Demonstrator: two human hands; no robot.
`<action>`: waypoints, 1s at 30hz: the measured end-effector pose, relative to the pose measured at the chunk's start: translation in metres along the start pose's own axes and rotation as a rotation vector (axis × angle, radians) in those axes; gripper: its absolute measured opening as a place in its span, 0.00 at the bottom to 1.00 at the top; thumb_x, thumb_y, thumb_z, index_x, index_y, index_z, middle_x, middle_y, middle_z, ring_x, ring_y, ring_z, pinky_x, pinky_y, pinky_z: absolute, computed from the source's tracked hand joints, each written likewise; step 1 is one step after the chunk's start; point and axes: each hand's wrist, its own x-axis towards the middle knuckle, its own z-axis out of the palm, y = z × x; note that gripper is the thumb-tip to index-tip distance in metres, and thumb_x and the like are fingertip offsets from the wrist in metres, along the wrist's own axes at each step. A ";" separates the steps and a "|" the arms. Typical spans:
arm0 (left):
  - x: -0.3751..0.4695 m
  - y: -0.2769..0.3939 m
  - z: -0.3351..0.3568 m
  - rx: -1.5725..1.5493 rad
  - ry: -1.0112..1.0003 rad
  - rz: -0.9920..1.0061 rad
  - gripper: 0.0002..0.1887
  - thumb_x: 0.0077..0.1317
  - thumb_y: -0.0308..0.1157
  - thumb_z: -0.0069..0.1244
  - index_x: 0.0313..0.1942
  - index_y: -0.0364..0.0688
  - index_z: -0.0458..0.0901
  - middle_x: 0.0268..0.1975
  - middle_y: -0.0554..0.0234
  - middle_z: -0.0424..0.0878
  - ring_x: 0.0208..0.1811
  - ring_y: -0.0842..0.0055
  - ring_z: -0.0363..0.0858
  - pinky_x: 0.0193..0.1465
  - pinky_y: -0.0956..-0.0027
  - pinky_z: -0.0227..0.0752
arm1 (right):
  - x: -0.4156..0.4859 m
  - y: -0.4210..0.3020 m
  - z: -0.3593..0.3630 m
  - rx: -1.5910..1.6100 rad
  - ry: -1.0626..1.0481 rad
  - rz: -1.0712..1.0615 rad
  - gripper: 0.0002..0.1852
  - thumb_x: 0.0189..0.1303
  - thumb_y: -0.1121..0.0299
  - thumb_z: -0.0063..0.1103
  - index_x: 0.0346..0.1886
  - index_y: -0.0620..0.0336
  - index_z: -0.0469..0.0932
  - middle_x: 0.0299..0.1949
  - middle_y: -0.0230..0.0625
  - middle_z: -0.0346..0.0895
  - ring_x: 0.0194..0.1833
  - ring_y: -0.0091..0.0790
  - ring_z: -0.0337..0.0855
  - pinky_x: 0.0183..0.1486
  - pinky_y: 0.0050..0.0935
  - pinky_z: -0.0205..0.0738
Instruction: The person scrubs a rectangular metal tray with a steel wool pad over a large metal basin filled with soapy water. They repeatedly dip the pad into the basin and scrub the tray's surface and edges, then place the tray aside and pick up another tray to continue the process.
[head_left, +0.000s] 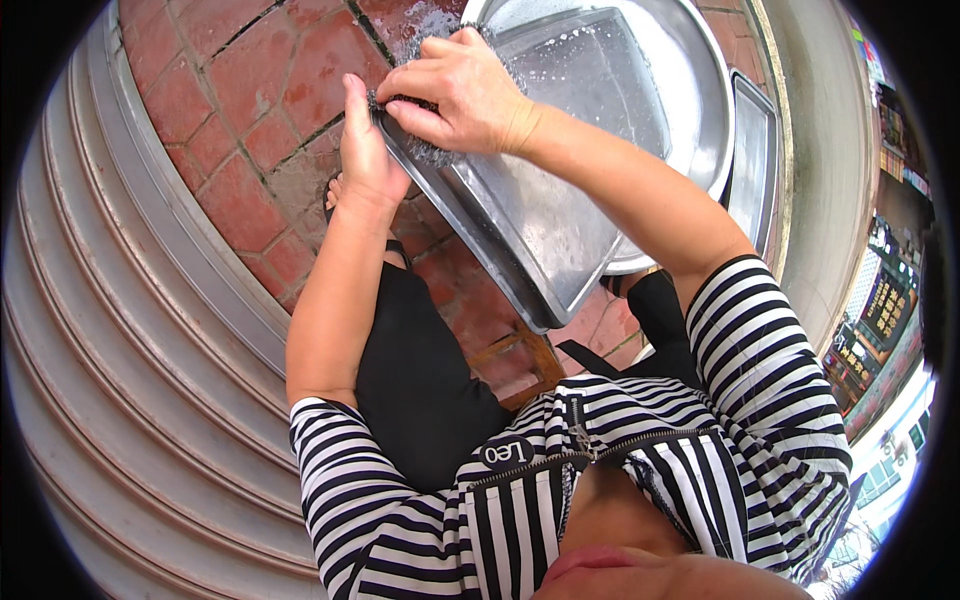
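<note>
A rectangular metal tray (532, 210) tilts over the near side of a large round metal basin (709, 97). My left hand (371, 154) holds the tray's left rim, palm against the edge and fingers pointing up. In my right hand (465, 94) is a grey steel wool scrubber (435, 155), pressed on the tray's far left corner. My fingers hide much of the scrubber. Inside the basin lies another flat rectangular metal piece (622, 82), wet and dotted with droplets or suds.
A second metal tray (752, 161) stands beside the basin on the right. Red floor tiles (259, 82) look wet near the basin. Ribbed metal shutter panels (135, 360) run along the left. A wooden frame (544, 356) shows between my legs.
</note>
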 end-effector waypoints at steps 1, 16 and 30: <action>0.000 0.001 -0.001 -0.006 -0.046 0.006 0.40 0.80 0.65 0.30 0.63 0.31 0.74 0.62 0.49 0.80 0.61 0.67 0.81 0.65 0.60 0.76 | -0.001 0.008 -0.001 -0.001 -0.022 -0.087 0.08 0.60 0.55 0.62 0.34 0.42 0.88 0.30 0.17 0.85 0.38 0.29 0.80 0.46 0.40 0.65; -0.004 0.014 0.008 -0.103 -0.032 -0.059 0.46 0.76 0.71 0.31 0.65 0.31 0.74 0.65 0.48 0.79 0.66 0.63 0.77 0.70 0.56 0.72 | 0.024 -0.003 -0.005 -0.038 -0.015 -0.004 0.11 0.59 0.57 0.59 0.23 0.44 0.83 0.25 0.16 0.81 0.36 0.32 0.77 0.46 0.39 0.65; -0.002 0.016 -0.013 -0.102 -0.196 -0.053 0.25 0.80 0.43 0.38 0.65 0.32 0.71 0.60 0.51 0.82 0.61 0.63 0.81 0.67 0.54 0.74 | 0.019 0.076 -0.029 0.129 -0.297 0.293 0.15 0.67 0.57 0.52 0.37 0.51 0.87 0.39 0.41 0.87 0.45 0.53 0.84 0.49 0.50 0.79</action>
